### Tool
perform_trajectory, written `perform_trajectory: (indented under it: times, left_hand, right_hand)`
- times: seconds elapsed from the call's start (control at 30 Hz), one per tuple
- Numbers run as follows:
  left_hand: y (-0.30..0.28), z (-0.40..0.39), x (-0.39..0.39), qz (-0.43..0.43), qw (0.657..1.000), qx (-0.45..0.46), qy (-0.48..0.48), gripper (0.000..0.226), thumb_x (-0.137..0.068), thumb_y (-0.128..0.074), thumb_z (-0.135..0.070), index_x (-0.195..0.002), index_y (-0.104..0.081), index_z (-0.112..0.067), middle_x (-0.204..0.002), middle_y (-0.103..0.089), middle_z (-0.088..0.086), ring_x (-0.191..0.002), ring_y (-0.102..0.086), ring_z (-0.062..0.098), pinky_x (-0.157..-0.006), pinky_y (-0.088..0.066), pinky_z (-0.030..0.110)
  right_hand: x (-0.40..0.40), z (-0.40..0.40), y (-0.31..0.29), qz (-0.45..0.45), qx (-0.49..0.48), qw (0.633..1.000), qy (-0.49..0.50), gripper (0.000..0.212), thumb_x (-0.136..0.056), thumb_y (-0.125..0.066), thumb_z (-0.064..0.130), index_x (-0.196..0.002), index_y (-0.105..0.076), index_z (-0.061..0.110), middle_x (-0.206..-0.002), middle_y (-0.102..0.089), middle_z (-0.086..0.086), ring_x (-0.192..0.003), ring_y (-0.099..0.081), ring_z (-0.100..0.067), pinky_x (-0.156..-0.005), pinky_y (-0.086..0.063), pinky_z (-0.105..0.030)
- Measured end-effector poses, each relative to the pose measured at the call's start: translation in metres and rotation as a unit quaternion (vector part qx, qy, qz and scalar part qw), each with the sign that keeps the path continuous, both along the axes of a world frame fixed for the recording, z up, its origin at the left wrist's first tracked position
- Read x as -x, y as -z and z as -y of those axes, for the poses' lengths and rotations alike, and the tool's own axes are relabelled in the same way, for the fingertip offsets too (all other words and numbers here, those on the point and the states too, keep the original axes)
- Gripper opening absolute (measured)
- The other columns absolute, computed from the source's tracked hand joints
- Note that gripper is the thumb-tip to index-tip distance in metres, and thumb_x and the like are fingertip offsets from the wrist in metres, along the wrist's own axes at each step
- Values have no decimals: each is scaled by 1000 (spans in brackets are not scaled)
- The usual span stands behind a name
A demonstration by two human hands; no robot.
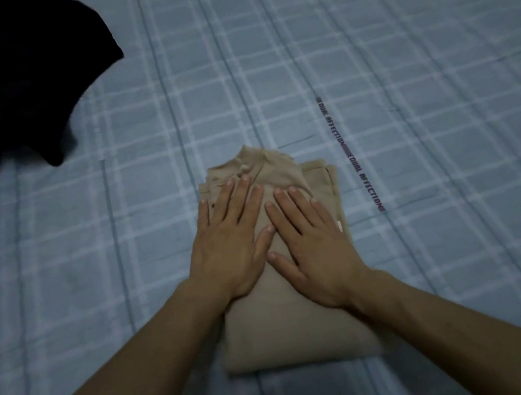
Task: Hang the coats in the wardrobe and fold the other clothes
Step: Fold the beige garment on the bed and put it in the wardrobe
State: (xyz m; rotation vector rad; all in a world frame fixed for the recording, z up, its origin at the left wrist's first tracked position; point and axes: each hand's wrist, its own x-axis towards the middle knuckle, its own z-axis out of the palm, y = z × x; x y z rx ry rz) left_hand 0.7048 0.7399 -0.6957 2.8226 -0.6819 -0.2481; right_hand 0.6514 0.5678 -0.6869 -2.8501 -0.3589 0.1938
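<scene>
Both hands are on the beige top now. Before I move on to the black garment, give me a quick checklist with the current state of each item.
1. Beige top folded into a compact rectangle: ok.
2. Left hand and right hand flat on it, gripping nothing: ok.
3. Collar end tucked flush: not ok, it pokes out past the far edge.
4. Black garment on the bed sheet at far left: ok, unfolded.
5. Coat or not: cannot tell.
</scene>
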Motion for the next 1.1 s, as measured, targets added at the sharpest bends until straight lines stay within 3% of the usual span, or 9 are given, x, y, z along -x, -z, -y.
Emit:
perform_trajectory:
  times: [0.2,0.47,0.57,0.67,0.73,0.83,0.97,1.1]
  left_hand:
    - [-26,-4,50,52,997,30,44,64,-100,-27,-47,-155,-30,-16,-165,-20,6,-153,-14,25,-122,-18,51]
    - [-5,-20,72,-3,997,-27,74,70,-97,-14,-60,-159,-11,-29,-168,-4,-2,-154,-2,20,-123,-9,52]
    - [-29,-18,82,31,996,-21,86,66,-95,-26,-53,-149,-40,-19,-160,-32,9,-148,-27,30,-118,-24,52]
    - [-40,-27,106,104,981,51,153,45,-89,-50,-45,-116,-65,-13,-130,-60,11,-116,-56,34,-91,-48,44]
    - [-40,-37,120,109,978,67,167,41,-88,-57,-47,-111,-66,-14,-122,-63,8,-104,-58,31,-79,-49,41]
    - [-34,-52,128,77,979,52,180,59,-79,-69,-52,-124,-60,-15,-128,-59,8,-107,-56,28,-81,-53,38]
    - [-32,-51,132,98,978,39,178,73,-59,-79,-31,-125,-52,-14,-132,-56,10,-108,-57,31,-78,-52,38]
    - [-34,-40,131,146,973,41,174,47,-56,-79,-15,-100,-62,-10,-102,-61,11,-84,-56,33,-63,-46,40]
  right_hand:
    - [53,-4,-26,16,-26,999,41,71,-99,-26,52,-154,-23,7,-163,-15,-12,-152,-6,-27,-123,-12,-47]
    - [87,-1,4,14,29,999,8,73,-98,-22,59,-157,-18,17,-165,-10,-7,-152,-5,-23,-121,-14,-49]
    - [96,6,-8,-4,2,1000,-5,81,-94,-26,67,-156,-22,14,-164,-13,-9,-152,-7,-25,-122,-13,-50]
    - [121,11,-15,-10,-23,1000,-19,85,-90,-37,72,-156,-24,19,-164,-14,-8,-152,-8,-24,-122,-11,-44]
    - [139,14,-11,6,-20,1000,-20,81,-89,-47,66,-155,-24,25,-164,-14,-7,-152,-10,-25,-121,-14,-44]
    - [149,16,-9,53,-21,998,-2,76,-86,-63,48,-152,-35,21,-160,-26,-13,-147,-25,-31,-116,-28,-47]
    - [146,18,-13,154,-42,987,14,67,-70,-79,20,-132,-54,9,-134,-52,-20,-121,-51,-36,-97,-45,-49]
    - [137,17,-15,163,-21,985,52,57,-69,-75,8,-122,-55,8,-121,-55,-16,-107,-55,-34,-90,-47,-44]
